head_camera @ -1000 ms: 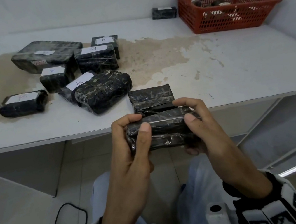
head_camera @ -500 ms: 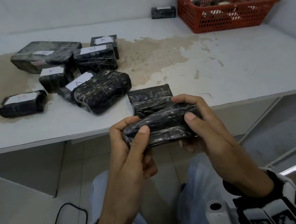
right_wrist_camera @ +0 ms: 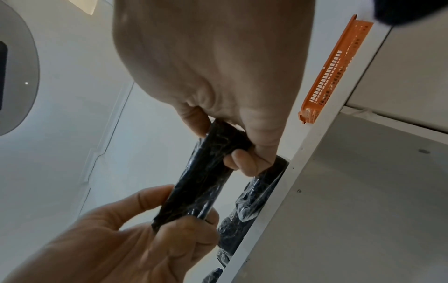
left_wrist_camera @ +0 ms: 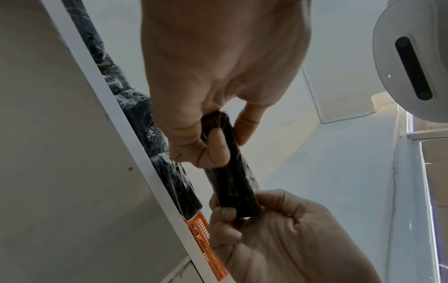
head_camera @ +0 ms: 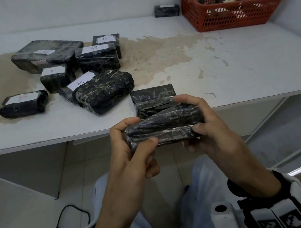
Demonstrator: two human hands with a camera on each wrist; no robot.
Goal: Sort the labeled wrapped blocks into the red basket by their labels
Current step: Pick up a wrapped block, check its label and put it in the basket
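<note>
Head view shows us holding one black wrapped block in front of the near edge of the white table, off the surface. Our left hand pinches its left end between thumb and curled fingers, and our right hand clamps the right end the same way, thumb on the near face and fingers curled over the far edge. We cannot see a label on the side turned toward us. Just beyond the held block, a second unlabeled-looking block lies at the near table edge. A cluster of blocks sits on the left part of the table over a tan stain, several bearing white paper labels with handwritten letters. The red basket stands at the far right corner with a few items inside, and a lone block rests just left of it against the wall. From the left wrist view we see the block edge-on, gripped at both ends.
</note>
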